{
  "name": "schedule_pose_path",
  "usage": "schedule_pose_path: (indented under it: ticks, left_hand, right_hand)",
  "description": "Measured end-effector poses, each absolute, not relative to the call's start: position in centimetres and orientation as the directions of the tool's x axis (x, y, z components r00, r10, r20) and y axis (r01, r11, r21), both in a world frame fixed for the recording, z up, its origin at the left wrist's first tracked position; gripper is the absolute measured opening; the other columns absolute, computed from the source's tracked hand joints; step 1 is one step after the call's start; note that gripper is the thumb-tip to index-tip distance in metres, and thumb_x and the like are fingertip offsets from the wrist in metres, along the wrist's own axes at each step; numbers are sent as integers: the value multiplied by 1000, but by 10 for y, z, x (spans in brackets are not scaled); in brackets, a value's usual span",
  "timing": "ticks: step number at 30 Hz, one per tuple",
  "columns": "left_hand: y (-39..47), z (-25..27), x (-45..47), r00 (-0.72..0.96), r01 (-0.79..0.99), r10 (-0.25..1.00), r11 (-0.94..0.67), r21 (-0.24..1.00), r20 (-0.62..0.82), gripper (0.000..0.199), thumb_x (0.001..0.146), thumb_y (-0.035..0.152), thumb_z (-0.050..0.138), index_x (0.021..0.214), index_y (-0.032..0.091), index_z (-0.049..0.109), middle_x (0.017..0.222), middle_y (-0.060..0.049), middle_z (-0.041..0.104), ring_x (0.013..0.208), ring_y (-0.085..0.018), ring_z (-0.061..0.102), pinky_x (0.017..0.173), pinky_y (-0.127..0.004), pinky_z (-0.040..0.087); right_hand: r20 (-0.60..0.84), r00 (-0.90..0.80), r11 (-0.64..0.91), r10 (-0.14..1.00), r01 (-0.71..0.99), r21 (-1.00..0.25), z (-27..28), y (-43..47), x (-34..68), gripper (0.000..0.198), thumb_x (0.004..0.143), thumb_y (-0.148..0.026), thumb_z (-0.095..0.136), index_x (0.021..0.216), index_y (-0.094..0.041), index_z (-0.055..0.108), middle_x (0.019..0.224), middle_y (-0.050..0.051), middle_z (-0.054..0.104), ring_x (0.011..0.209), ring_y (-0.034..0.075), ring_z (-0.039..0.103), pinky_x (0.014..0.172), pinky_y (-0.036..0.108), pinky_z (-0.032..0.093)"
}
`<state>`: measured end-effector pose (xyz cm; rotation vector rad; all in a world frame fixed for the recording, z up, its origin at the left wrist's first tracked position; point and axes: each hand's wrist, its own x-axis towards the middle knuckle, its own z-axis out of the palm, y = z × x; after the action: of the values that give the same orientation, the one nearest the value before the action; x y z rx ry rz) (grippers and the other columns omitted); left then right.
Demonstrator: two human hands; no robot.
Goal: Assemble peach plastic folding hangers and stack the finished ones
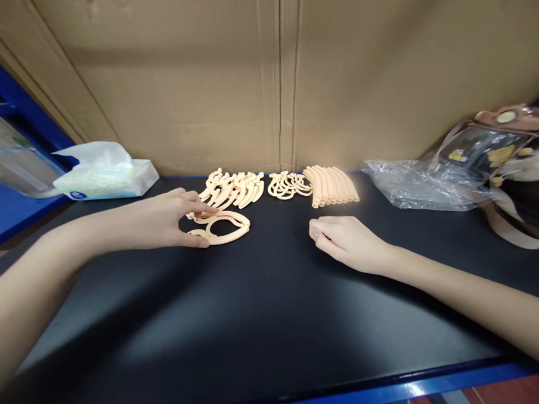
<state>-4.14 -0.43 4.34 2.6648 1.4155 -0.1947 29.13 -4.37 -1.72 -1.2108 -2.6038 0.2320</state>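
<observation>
On the black table, my left hand [173, 218] has its thumb and fingers closed on the left side of a cream plastic looped piece [232, 236]. Curved parts of this piece form a large oval opening, and its left end is partly covered by my fingers. My right hand [346, 238] rests on the table as a closed fist, with nothing showing from it. Just behind it lies a row of cream curved tubes [335, 187]. A pile of cream curved handle-like parts [238, 189] sits behind the looped piece, and smaller cream hooked rings [288, 185] lie between the two piles.
A tissue pack [112, 177] stands at the back left. Clear plastic wrap [422, 188] lies at the back right, beside a clear bottle [481, 149] with a brown lid and a strap. Cardboard [203, 74] walls off the back. A blue edge [377, 391] borders the table's front.
</observation>
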Motion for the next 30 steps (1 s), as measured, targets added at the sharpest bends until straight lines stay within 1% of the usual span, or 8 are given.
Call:
schedule_pose_path:
  ticks: [5,11,16,20,26,28,30]
  left_hand:
    - [-5,43,-41,546,835,820,-549,33,-172,59,76,59,60,129,36,54,108,-7,61,102,-29,53,88,-39,43]
    - [-5,43,-40,532,845,832,-533,42,-158,58,74,59,61,127,35,57,109,-6,62,105,-30,53,88,-39,43]
    - [-3,42,-41,555,831,817,-554,55,-156,58,76,57,61,129,36,55,112,-6,62,105,-29,53,89,-38,42]
    - [-5,42,-41,548,836,822,-546,57,-157,59,75,59,60,129,35,55,112,-6,62,104,-28,54,88,-37,43]
    - [-13,47,-35,588,808,800,-588,36,-120,55,82,54,54,131,29,52,108,0,61,102,-24,54,88,-34,43]
    - [-14,49,-34,584,811,802,-582,52,-126,56,80,55,57,129,27,54,110,-2,61,102,-25,54,87,-34,44]
    - [-13,49,-31,585,811,799,-577,97,-140,57,79,56,58,128,27,54,115,-3,60,103,-26,54,87,-34,45]
  right_hand:
    - [157,-622,640,767,725,-255,-15,-45,291,20,90,-22,32,70,-20,35,67,-1,44,58,12,41,57,26,27]
    - [146,-625,641,766,730,-236,-14,-45,291,20,91,-21,30,71,-21,34,67,-1,44,58,12,41,57,26,27]
    - [143,-629,643,764,729,-235,-14,-44,291,20,91,-21,31,71,-20,35,68,-1,45,59,12,42,57,26,27]
    - [138,-627,641,766,733,-227,-13,-45,291,20,90,-21,31,71,-20,35,67,-1,45,59,12,42,57,26,27]
    - [131,-629,641,766,736,-217,-12,-46,291,20,91,-20,32,72,-20,39,68,0,46,58,13,43,57,26,27]
    - [131,-631,643,765,735,-215,-12,-45,291,21,91,-20,32,72,-20,40,68,0,47,59,13,43,57,26,27]
    - [131,-632,645,764,734,-214,-12,-45,290,21,91,-20,32,72,-20,41,68,0,47,59,13,43,57,26,27]
